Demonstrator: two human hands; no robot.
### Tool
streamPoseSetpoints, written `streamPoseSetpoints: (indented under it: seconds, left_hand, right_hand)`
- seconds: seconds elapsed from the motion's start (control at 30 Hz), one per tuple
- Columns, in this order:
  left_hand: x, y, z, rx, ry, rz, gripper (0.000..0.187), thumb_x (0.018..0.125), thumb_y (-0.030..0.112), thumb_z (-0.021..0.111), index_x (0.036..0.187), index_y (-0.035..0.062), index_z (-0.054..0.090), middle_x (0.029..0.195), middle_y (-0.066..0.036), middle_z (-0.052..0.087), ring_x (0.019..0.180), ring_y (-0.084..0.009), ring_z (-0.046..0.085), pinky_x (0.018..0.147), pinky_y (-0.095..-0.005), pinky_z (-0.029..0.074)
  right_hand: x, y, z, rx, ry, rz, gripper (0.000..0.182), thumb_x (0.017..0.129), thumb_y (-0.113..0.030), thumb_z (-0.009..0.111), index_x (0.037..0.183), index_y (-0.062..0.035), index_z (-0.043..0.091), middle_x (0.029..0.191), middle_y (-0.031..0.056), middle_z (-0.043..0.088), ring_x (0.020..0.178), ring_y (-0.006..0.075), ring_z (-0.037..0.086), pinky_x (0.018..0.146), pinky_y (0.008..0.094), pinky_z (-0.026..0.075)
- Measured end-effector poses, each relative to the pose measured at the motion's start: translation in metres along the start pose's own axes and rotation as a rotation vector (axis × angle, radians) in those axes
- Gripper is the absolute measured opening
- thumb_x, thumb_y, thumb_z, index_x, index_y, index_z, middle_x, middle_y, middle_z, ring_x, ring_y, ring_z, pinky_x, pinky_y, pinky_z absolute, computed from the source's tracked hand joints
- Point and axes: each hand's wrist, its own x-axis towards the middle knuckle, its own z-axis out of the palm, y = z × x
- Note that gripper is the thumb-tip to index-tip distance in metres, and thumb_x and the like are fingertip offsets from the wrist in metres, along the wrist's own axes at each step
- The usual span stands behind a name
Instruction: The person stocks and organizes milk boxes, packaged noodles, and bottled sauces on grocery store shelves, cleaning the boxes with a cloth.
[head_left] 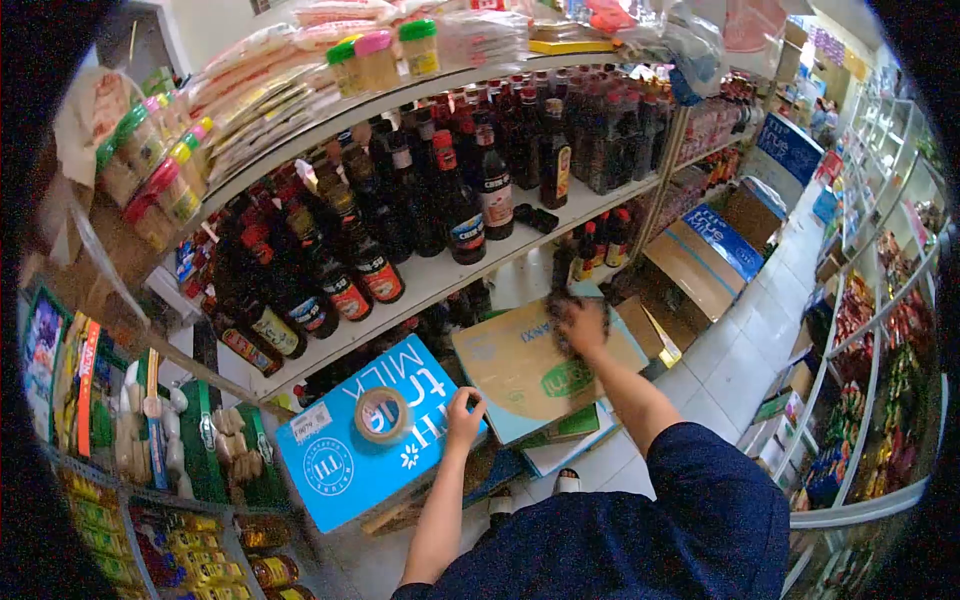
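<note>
My right hand reaches over a brown carton with a green logo. Blurred by motion, its fingers close around a dark object whose kind I cannot tell. My left hand is curled with fingertips together at the right side of a blue TH true MILK carton; anything between the fingertips is too small to name. A roll of tape lies on top of the blue carton.
Dark sauce bottles crowd the shelf ahead, with a small black item among them. Open cartons stand on the floor to the right. Glass-sided display shelves line the right; packaged goods fill the left.
</note>
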Motion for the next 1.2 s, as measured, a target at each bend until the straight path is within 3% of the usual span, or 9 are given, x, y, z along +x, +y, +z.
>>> streamPoseSetpoints:
  seconds: [0.2,0.33,0.43,0.57,0.73,0.87,1.0,1.07,1.2]
  left_hand:
    - [0.0,-0.003,0.003,0.011,0.036,0.048,0.013,0.069,0.006,0.059,0.073,-0.0006,0.049,0.07,-0.01,0.049,0.066,-0.0219,0.051,0.061,-0.0306,0.041]
    - [-0.001,-0.004,0.002,0.007,0.001,-0.045,0.013,0.068,0.008,0.059,0.074,0.0003,0.051,0.074,-0.01,0.053,0.071,-0.0222,0.053,0.065,-0.0308,0.042]
    - [0.0,0.003,0.003,0.009,0.004,-0.015,0.013,0.069,0.007,0.059,0.074,-0.0001,0.05,0.072,-0.009,0.051,0.068,-0.0224,0.052,0.062,-0.0313,0.042]
    - [-0.001,-0.006,0.003,0.041,0.008,-0.009,0.013,0.069,0.008,0.059,0.075,0.0001,0.051,0.073,-0.01,0.052,0.07,-0.0229,0.053,0.063,-0.0319,0.042]
    - [0.0,-0.003,0.003,0.044,0.001,-0.006,0.017,0.068,0.01,0.06,0.079,0.0007,0.052,0.077,-0.011,0.052,0.073,-0.0249,0.053,0.067,-0.0342,0.042]
    - [0.0,-0.01,0.005,0.153,0.01,0.137,0.025,0.064,0.012,0.063,0.084,0.0021,0.052,0.089,-0.014,0.052,0.092,-0.0319,0.048,0.081,-0.0387,0.039]
    - [0.0,-0.01,0.002,0.139,-0.061,0.155,0.032,0.063,0.013,0.064,0.091,0.0027,0.051,0.097,-0.015,0.051,0.101,-0.034,0.044,0.088,-0.0392,0.035]
    - [-0.001,-0.017,0.003,0.085,-0.06,0.055,0.046,0.064,0.014,0.065,0.105,0.0038,0.046,0.108,-0.016,0.046,0.106,-0.0338,0.04,0.092,-0.0394,0.032]
    - [-0.002,-0.024,0.005,0.036,-0.031,0.097,0.057,0.066,0.015,0.065,0.116,0.0051,0.04,0.116,-0.016,0.041,0.111,-0.0329,0.037,0.095,-0.0397,0.029]
  right_hand:
    - [0.008,-0.035,0.021,-0.013,-0.033,0.161,0.056,0.067,-0.034,0.066,0.116,-0.0146,0.05,0.124,0.0238,0.037,0.116,0.0408,0.03,0.098,0.0497,0.021]
    - [-0.011,-0.115,0.065,0.186,-0.204,-0.018,0.055,0.064,-0.032,0.066,0.114,-0.0141,0.051,0.126,0.0247,0.035,0.119,0.0425,0.028,0.1,0.0522,0.018]
    - [-0.03,-0.16,0.039,0.223,-0.199,-0.332,0.055,0.062,-0.025,0.068,0.114,-0.014,0.051,0.125,0.0229,0.036,0.116,0.0405,0.032,0.098,0.0465,0.025]
    - [-0.015,-0.102,0.027,0.287,-0.264,-0.358,0.052,0.063,-0.025,0.068,0.111,-0.0157,0.053,0.124,0.022,0.038,0.114,0.0376,0.036,0.095,0.0463,0.028]
    - [0.004,0.021,-0.004,-0.059,0.016,0.055,0.052,0.067,-0.029,0.065,0.115,-0.0154,0.051,0.121,0.0237,0.04,0.112,0.0384,0.035,0.093,0.0485,0.027]
    - [0.009,0.007,0.007,-0.196,-0.043,0.202,0.055,0.068,-0.035,0.062,0.118,-0.0163,0.048,0.126,0.0242,0.037,0.117,0.0389,0.032,0.096,0.0483,0.023]
    - [-0.005,-0.077,0.039,0.078,0.006,-0.072,0.051,0.06,-0.026,0.069,0.106,-0.0081,0.055,0.111,0.0209,0.045,0.101,0.0365,0.042,0.087,0.0468,0.032]
    - [-0.02,-0.124,0.041,0.2,-0.238,-0.108,0.048,0.06,-0.023,0.068,0.105,-0.011,0.056,0.118,0.0215,0.042,0.109,0.0392,0.037,0.091,0.0465,0.031]
    - [-0.051,-0.156,0.025,0.241,-0.253,-0.48,0.053,0.064,-0.028,0.067,0.113,-0.0182,0.051,0.123,0.0179,0.04,0.115,0.0378,0.035,0.096,0.0485,0.027]
